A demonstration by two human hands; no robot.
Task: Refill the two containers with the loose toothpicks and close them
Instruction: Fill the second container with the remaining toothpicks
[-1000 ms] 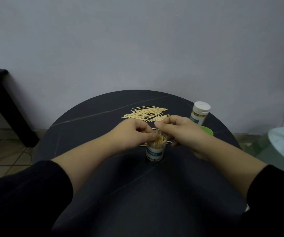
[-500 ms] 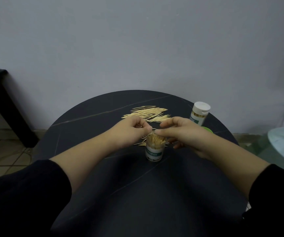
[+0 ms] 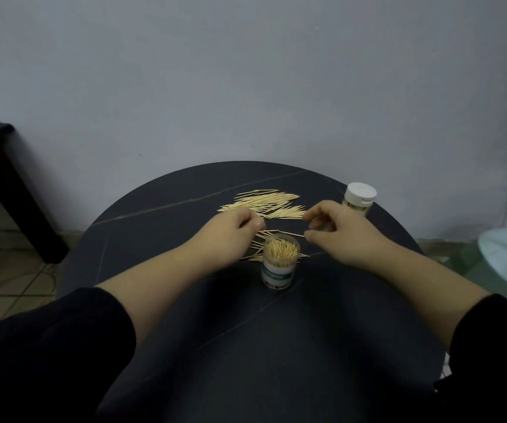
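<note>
Open container (image 3: 278, 270) upright near the middle of the dark table (image 3: 185, 300), clear-walled with a green-banded label, packed with toothpicks standing on end. Second container (image 3: 356, 206) upright at the far right edge, white cap (image 3: 361, 192) on. Loose toothpicks (image 3: 264, 203) in a flat heap farther back, with a few strays just behind the open one.

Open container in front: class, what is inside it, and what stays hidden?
The open container is packed with upright toothpicks, tips reaching its rim. Its label hides their lower ends and the bottom.
</note>
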